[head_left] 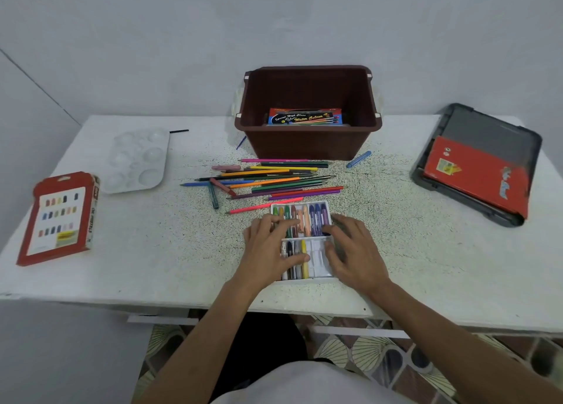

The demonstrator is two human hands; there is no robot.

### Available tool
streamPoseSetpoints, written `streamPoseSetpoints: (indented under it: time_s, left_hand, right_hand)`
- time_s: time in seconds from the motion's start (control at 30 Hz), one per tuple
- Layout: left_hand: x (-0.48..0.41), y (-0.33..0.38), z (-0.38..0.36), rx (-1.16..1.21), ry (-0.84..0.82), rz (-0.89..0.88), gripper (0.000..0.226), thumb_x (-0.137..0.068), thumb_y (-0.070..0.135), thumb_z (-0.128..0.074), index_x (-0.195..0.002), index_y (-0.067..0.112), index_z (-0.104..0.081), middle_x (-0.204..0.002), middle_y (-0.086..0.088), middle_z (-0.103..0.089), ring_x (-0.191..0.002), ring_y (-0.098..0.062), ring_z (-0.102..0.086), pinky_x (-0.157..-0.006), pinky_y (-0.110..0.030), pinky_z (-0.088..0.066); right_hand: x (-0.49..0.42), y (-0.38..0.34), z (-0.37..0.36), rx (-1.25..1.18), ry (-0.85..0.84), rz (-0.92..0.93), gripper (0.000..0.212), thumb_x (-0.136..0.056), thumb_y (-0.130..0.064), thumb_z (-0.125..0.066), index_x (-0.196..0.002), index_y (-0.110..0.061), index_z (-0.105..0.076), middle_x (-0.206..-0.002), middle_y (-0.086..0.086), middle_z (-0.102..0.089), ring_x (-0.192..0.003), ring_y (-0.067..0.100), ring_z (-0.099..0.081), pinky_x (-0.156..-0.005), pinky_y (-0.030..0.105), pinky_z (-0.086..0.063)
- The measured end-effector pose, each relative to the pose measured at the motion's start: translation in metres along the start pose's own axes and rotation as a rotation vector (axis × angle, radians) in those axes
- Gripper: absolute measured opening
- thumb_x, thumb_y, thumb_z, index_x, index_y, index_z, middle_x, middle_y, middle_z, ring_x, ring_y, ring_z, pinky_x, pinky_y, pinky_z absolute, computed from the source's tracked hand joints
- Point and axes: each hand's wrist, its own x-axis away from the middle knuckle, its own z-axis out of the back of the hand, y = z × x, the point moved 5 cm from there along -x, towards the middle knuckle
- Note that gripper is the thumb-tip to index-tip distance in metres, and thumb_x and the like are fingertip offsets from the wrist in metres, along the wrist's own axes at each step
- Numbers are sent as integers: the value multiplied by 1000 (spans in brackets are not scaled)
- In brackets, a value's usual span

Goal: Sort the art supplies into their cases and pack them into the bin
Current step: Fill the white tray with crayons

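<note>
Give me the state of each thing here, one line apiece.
Bin, open, a paint box inside.
Lid, off, lying at right under a red box.
Tray, top row full, bottom row partly empty.
Pencils, loose on the table.
Blue crayon, loose beside the bin.
Palette, lying flat.
Left hand, resting on the tray's crayons.
Right hand, resting on the tray.

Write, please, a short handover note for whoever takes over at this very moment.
Left hand: fingers rest on the crayons in the tray.
Right hand: at the tray's right edge, fingers bent; grip unclear.
Done: watercolour box lies in the bin; tray's far row is filled.
Left: near row is partly empty; blue crayon and others lie loose; pencils are unsorted; sleeve lies far left; red case sits on the lid, right.
</note>
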Motion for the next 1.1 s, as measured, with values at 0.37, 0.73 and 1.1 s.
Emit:
streamPoseSetpoints:
  time_s: [0.37, 0.73, 1.1]
  left_hand:
    - [-5, -10, 2, -49, -19, 105, 86, -69, 70, -70, -143, 42, -38, -130, 2, -34, -122, -17, -25, -100, -31, -16]
    - [-34, -53, 40, -78, 345, 214, 28, -92, 34, -63, -116, 20, -66, -112, -5, -57, -107, -24, -53, -93, -37, -35]
    - [-65, -93, 79, -563, 307, 214, 22, -89, 10, -63, -108, 14, -73, -105, -17, -60, -97, -39, -55, -86, -50, -42]
  right_hand:
    - [1, -2, 3, -3, 34, 13, 37, -91, -26, -49, -122, -15, -65, -120, 10, -57, -112, 25, -49, -91, 38, -44]
    - [1, -3, 4, 29, 4, 16, 45, -89, -20, -40, -128, -16, -63, -121, 9, -55, -111, 23, -47, -94, 37, -42]
    - [-2, -2, 3, 40, -14, 15, 49, -85, -19, -44, -130, -18, -61, -122, 10, -54, -115, 25, -46, -95, 42, -43]
